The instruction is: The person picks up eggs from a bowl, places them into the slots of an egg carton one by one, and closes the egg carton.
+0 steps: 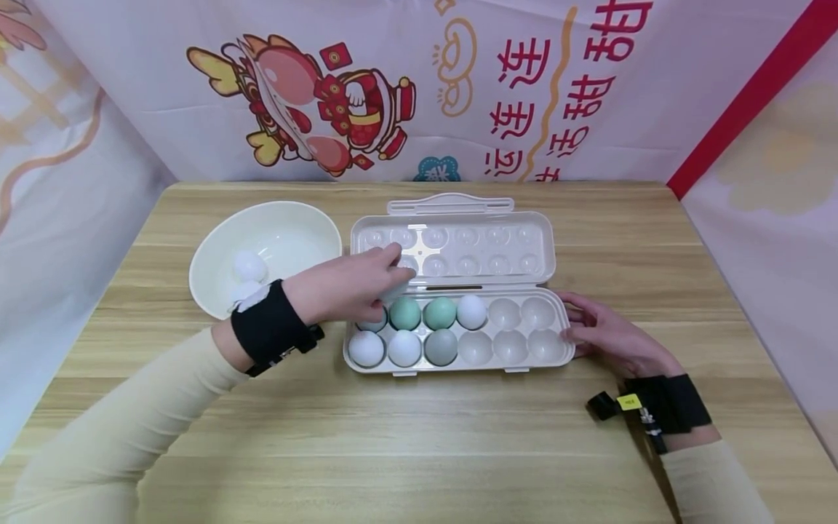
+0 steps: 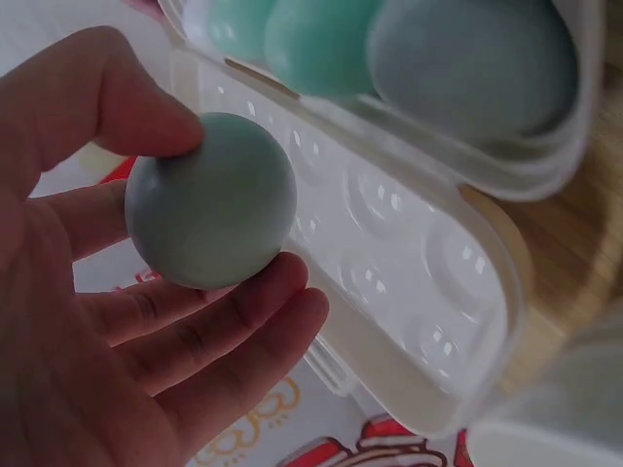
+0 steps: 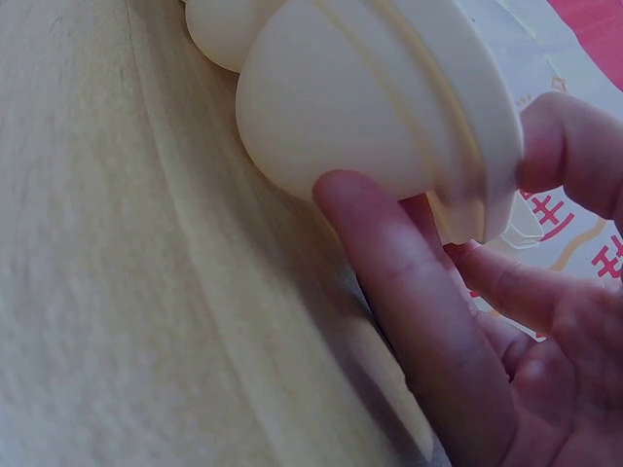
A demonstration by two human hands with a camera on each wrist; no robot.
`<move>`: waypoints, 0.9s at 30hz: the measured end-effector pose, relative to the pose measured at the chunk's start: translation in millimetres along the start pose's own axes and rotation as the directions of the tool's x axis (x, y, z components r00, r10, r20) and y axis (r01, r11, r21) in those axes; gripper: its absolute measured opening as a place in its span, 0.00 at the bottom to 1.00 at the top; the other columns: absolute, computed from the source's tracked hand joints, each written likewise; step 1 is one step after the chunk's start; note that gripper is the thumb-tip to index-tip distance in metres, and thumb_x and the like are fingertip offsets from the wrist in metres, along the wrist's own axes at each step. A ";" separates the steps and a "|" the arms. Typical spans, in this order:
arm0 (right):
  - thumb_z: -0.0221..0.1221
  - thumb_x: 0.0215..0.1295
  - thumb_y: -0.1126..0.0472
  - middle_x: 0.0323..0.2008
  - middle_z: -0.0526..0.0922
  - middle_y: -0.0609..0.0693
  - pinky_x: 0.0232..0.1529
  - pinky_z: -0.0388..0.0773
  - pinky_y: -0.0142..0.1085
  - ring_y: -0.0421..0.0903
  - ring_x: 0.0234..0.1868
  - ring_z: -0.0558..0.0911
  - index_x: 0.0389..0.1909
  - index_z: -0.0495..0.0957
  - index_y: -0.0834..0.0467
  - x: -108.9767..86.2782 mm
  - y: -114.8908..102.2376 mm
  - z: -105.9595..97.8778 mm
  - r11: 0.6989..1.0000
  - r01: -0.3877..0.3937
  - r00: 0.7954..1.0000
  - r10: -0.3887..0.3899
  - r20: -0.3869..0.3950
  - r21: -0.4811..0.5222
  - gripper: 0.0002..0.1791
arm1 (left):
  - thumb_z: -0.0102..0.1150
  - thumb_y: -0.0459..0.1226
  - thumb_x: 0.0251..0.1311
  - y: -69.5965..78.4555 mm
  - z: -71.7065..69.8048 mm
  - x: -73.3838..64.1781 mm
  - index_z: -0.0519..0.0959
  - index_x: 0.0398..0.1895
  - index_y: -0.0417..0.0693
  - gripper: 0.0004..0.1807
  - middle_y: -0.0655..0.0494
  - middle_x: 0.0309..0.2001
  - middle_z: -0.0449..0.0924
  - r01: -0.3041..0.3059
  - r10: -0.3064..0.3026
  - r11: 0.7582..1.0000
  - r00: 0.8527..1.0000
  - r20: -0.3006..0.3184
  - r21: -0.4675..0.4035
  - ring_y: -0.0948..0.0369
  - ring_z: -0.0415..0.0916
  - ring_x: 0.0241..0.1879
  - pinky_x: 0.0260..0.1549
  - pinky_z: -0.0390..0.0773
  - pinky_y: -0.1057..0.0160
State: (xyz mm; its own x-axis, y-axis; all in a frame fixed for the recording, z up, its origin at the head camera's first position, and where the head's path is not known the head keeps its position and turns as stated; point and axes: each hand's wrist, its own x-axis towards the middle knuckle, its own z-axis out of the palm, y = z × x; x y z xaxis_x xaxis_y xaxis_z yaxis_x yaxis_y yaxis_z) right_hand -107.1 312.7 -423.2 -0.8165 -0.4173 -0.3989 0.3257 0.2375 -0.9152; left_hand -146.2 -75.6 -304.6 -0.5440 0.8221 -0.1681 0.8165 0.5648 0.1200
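Note:
My left hand (image 1: 347,282) holds a pale grey-green egg (image 2: 212,202) between thumb and fingers, above the left part of a white plastic egg box (image 1: 556,356). In the head view this hand covers most of that egg. Several white, green and grey-blue eggs fill the left cups, among them a green egg (image 1: 440,314) and a grey egg (image 1: 441,347). The cups toward the right end hold nothing. My right hand (image 1: 609,335) grips the box's right end, its thumb against a rounded cup and its fingers by the rim.
A cream bowl (image 1: 308,244) stands left of the box, with a white egg (image 1: 249,266) inside and another partly hidden by the left wrist. The box's dimpled lid (image 1: 452,251) lies folded back toward a printed cloth (image 1: 419,87) behind the wooden table (image 1: 419,451).

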 end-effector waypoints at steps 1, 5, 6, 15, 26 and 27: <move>0.58 0.60 0.63 0.65 0.59 0.65 0.42 0.80 0.41 0.49 0.49 0.76 0.69 0.49 0.54 0.0 -0.1 0.1 1.000 0.001 1.000 -0.001 0.003 0.003 0.39 | 0.62 0.34 0.48 2.5 0.7 1.9 0.70 0.56 0.42 0.28 0.42 0.45 0.69 -0.019 0.019 1.000 1.000 -0.004 0.007 0.54 0.68 0.38 0.35 0.78 0.58; 0.58 0.60 0.63 0.65 0.59 0.65 0.41 0.80 0.41 0.48 0.49 0.76 0.69 0.49 0.54 0.1 0.1 0.4 1.000 0.009 1.000 -0.009 0.006 0.003 0.39 | 0.61 0.33 0.49 13.5 2.3 9.9 0.70 0.58 0.42 0.28 0.43 0.45 0.69 -0.083 0.083 0.996 0.996 -0.023 0.022 0.54 0.67 0.38 0.34 0.77 0.60; 0.58 0.60 0.62 0.65 0.59 0.65 0.41 0.80 0.41 0.48 0.49 0.76 0.69 0.49 0.54 0.2 0.2 0.4 1.000 0.009 1.000 -0.009 0.006 0.004 0.39 | 0.60 0.33 0.49 16.4 2.5 11.8 0.70 0.58 0.43 0.28 0.43 0.45 0.69 -0.098 0.099 0.995 0.995 -0.029 0.026 0.54 0.67 0.38 0.34 0.77 0.60; 0.58 0.59 0.61 0.64 0.60 0.65 0.41 0.80 0.41 0.49 0.49 0.76 0.70 0.49 0.54 0.8 0.1 -1.1 1.000 -0.007 1.000 0.007 -0.006 -0.019 0.40 | 0.64 0.36 0.49 41.1 4.1 31.8 0.71 0.56 0.46 0.27 0.46 0.45 0.67 -0.197 0.196 0.974 0.980 0.020 0.116 0.55 0.69 0.36 0.31 0.77 0.64; 0.58 0.60 0.62 0.65 0.59 0.67 0.41 0.80 0.40 0.48 0.49 0.76 0.70 0.48 0.55 -0.2 -1.2 0.6 1.000 0.004 1.000 -0.004 -0.001 -0.030 0.40 | 0.61 0.35 0.49 74.9 17.5 61.1 0.72 0.56 0.50 0.26 0.49 0.49 0.69 -0.274 0.244 0.923 0.960 0.138 0.272 0.56 0.70 0.37 0.35 0.76 0.64; 0.58 0.60 0.62 0.64 0.59 0.67 0.41 0.80 0.40 0.49 0.48 0.76 0.70 0.48 0.55 -0.2 -1.6 1.0 1.000 0.001 1.000 -0.001 -0.002 -0.030 0.40 | 0.61 0.35 0.48 77.2 19.0 63.3 0.72 0.55 0.51 0.26 0.50 0.49 0.68 -0.274 0.240 0.920 0.959 0.150 0.279 0.56 0.70 0.37 0.34 0.76 0.64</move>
State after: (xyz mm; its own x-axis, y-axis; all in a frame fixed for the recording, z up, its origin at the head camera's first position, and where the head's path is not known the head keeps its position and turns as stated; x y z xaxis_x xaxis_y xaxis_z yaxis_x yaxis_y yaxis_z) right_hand -106.9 311.6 -421.8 -0.8180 -0.4158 -0.3976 0.3100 0.2635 -0.9135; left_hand -113.9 18.6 -324.5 -0.2965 0.9134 -0.2788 0.9546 0.2744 -0.1161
